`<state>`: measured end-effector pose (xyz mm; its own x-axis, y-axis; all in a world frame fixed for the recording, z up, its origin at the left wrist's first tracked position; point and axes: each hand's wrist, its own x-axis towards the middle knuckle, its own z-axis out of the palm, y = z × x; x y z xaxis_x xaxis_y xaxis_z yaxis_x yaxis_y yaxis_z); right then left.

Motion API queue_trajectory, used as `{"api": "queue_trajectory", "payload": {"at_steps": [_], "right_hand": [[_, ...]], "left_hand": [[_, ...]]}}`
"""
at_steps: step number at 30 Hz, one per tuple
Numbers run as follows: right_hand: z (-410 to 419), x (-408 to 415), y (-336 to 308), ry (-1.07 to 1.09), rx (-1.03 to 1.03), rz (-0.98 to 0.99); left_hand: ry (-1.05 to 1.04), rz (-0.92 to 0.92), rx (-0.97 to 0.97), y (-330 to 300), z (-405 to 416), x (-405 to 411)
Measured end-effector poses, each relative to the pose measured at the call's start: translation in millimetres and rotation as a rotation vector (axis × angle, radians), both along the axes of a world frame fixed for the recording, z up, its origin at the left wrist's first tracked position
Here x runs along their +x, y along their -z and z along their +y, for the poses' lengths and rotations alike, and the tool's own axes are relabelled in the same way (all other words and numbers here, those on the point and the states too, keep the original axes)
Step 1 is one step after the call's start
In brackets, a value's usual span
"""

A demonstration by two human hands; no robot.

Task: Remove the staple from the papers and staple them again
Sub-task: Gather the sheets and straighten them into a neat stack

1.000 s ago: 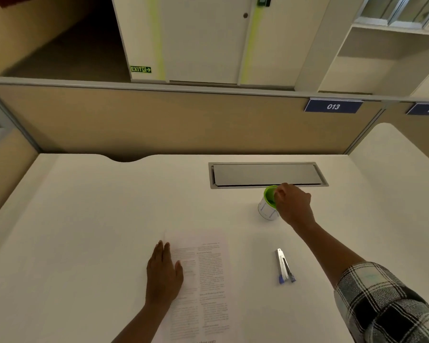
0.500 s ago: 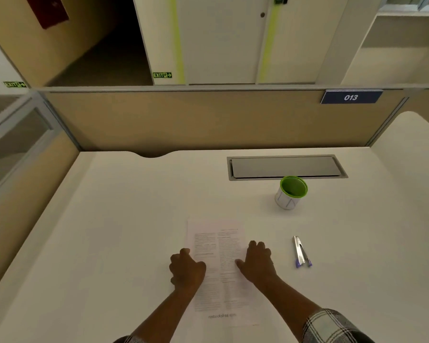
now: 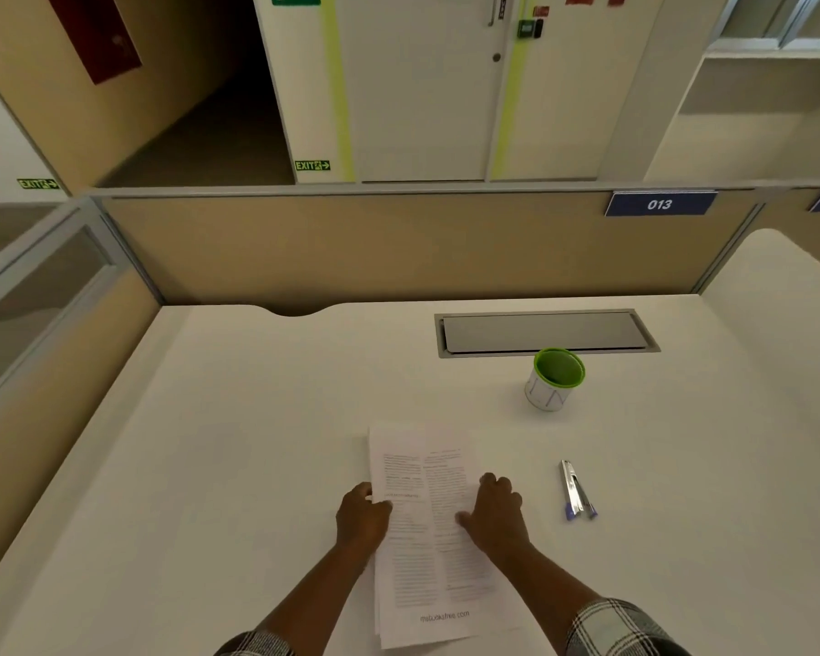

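Note:
A stack of printed papers (image 3: 427,537) lies lengthwise on the white desk (image 3: 256,442) in front of me. Its sheets fan apart slightly at the near end. My left hand (image 3: 363,516) grips the left edge of the papers, thumb on top. My right hand (image 3: 495,513) holds the right edge with curled fingers, its thumb lying on the page. No staple is discernible at this size. A small silver stapler with blue ends (image 3: 576,490) lies on the desk to the right of my right hand, apart from it.
A white cup with a green rim (image 3: 555,378) stands beyond the stapler, just in front of a grey cable tray lid (image 3: 545,331) set into the desk. A tan partition (image 3: 398,248) closes off the far edge.
My right hand left the green cup and came back to the papers' right edge. My left hand slid from flat on the page to its left edge. Both now hold the stack.

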<state>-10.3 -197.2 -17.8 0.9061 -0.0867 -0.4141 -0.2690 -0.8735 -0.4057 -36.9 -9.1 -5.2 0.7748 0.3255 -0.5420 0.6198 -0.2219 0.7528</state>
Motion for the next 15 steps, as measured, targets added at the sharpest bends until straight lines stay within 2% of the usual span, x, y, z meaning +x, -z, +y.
{"api": "queue_trajectory", "payload": {"at_steps": [4,11,15], "right_hand": [[-14,6,1,0.124,0.180,-0.050],[-42,21,-17,0.339,0.701,-0.140],[-52,26,-25,0.374,0.791,-0.138]], "left_hand": [[0.018,-0.096,-0.018,-2,7,0],[-0.076,-0.155,-0.347,-11,15,3],[-0.059,-0.234,-0.515,-23,13,5]]}}
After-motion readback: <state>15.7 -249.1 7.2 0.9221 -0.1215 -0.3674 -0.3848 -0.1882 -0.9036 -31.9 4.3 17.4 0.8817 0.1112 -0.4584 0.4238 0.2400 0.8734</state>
